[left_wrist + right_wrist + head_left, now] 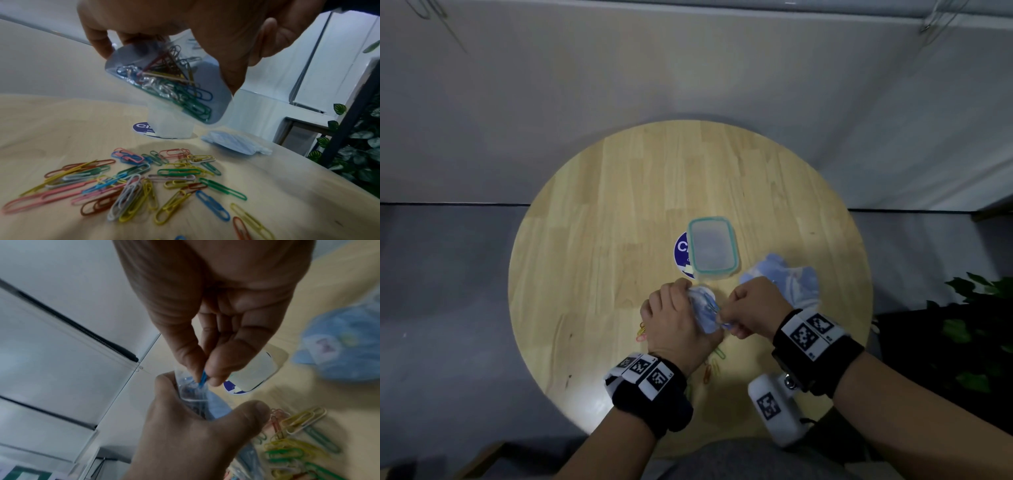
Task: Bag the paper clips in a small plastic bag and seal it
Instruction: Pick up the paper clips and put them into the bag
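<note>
My left hand (677,322) grips a small clear plastic bag (704,310) above the table; in the left wrist view the bag (164,84) holds several coloured paper clips. My right hand (751,308) pinches a blue paper clip (203,377) between thumb and forefinger at the bag's mouth (191,389). Loose coloured paper clips (131,183) lie scattered on the round wooden table (592,240) under the hands; in the head view only a few paper clips (642,333) show beside my left hand.
A clear lidded box with a teal rim (711,247) sits on a blue round sticker (682,251) at the table's middle. A pile of bluish plastic bags (794,277) lies to the right. A leafy plant (976,329) stands off the table's right edge.
</note>
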Demonstrator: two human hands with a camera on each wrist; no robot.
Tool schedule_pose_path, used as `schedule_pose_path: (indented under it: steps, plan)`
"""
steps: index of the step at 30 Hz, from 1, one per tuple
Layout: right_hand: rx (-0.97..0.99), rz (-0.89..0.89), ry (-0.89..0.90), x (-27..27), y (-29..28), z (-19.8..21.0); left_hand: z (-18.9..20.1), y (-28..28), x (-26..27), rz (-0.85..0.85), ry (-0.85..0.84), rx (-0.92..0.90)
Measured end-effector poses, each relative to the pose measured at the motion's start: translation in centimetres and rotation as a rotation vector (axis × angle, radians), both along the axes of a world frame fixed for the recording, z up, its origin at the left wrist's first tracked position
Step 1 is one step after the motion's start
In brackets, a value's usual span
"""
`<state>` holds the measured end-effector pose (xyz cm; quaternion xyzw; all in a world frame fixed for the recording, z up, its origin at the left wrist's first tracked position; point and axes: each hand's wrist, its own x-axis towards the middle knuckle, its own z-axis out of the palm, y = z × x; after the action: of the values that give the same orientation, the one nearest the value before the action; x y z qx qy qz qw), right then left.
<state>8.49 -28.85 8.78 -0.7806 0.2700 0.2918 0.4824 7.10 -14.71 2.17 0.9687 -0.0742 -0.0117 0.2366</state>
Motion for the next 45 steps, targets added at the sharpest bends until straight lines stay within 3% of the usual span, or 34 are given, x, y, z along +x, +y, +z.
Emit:
schedule_pose_path:
  steps: [3,7,9,12,18,21,23,27,31,34,38,45]
  plan:
    - [0.013,0.071,0.068,0.2,-0.7,0.8,0.4,-0.1,-0.3,-0.063,-0.044,-0.01]
    - [-0.194,0.394,0.0,1.3,-0.4,1.6,0.5,-0.3,-1.1,-0.165,-0.097,-0.027]
    - [-0.288,0.466,-0.214,1.6,0.3,2.1,0.6,-0.6,-1.5,-0.149,-0.074,-0.045]
    - [-0.217,0.496,-0.519,0.7,1.5,2.3,0.7,-0.8,-1.8,-0.025,-0.039,-0.139]
    - [-0.064,0.548,-0.371,-1.7,1.6,1.8,1.4,0.0,-1.9,0.074,-0.01,-0.176]
    - [-0.024,0.564,-0.439,-1.8,1.5,1.6,1.6,0.2,-1.8,0.069,0.027,-0.209]
    - [-0.043,0.569,-0.502,-1.4,0.9,1.4,2.0,0.8,-1.4,0.007,0.103,-0.278]
    - [-0.069,0.624,-0.611,-0.5,-0.7,1.5,2.2,3.0,-0.4,-0.044,0.49,-0.681]
    - [-0.015,0.584,-0.661,-0.4,-1.1,1.0,2.1,4.0,0.1,-0.098,0.783,-0.77]
    - [0.009,0.556,-0.661,-0.7,-0.3,0.9,2.4,4.0,-0.3,-0.045,0.924,-0.847]
    - [0.008,0.645,-0.524,-0.8,-0.1,0.6,2.1,4.2,-0.9,-0.004,0.985,-0.88]
    - [-0.083,0.899,-0.34,0.1,-0.6,0.9,3.2,3.6,-0.1,-0.121,0.941,-0.848]
